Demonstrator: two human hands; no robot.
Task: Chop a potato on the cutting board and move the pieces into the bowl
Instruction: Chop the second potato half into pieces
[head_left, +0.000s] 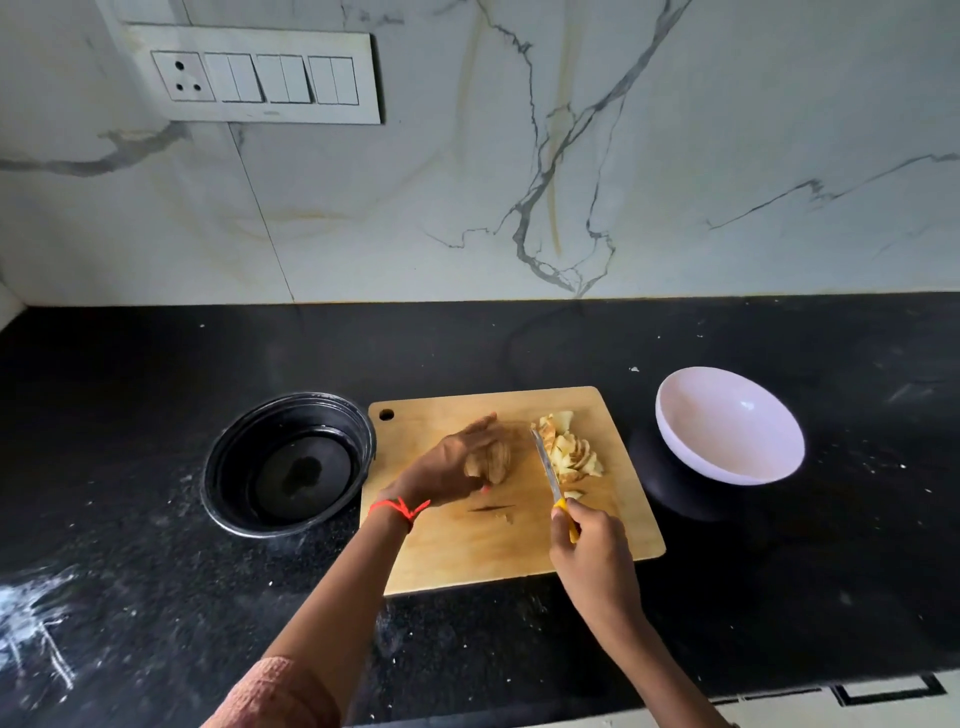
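A wooden cutting board (467, 551) lies on the black counter. My left hand (449, 462) holds the uncut part of the potato (491, 462) near the board's middle. My right hand (589, 545) grips the yellow handle of a knife (545, 465), whose blade points away from me between the potato and a pile of cut slices (569, 449). A few small scraps (574, 494) lie near the blade's base. The white bowl (727, 426) stands to the right of the board, with nothing in it.
A black round container (288, 462) sits just left of the board, touching its edge. A marble wall with a switch panel (254, 78) rises behind the counter. White dust marks (31, 623) smear the counter at the left. The counter's front edge runs at the lower right.
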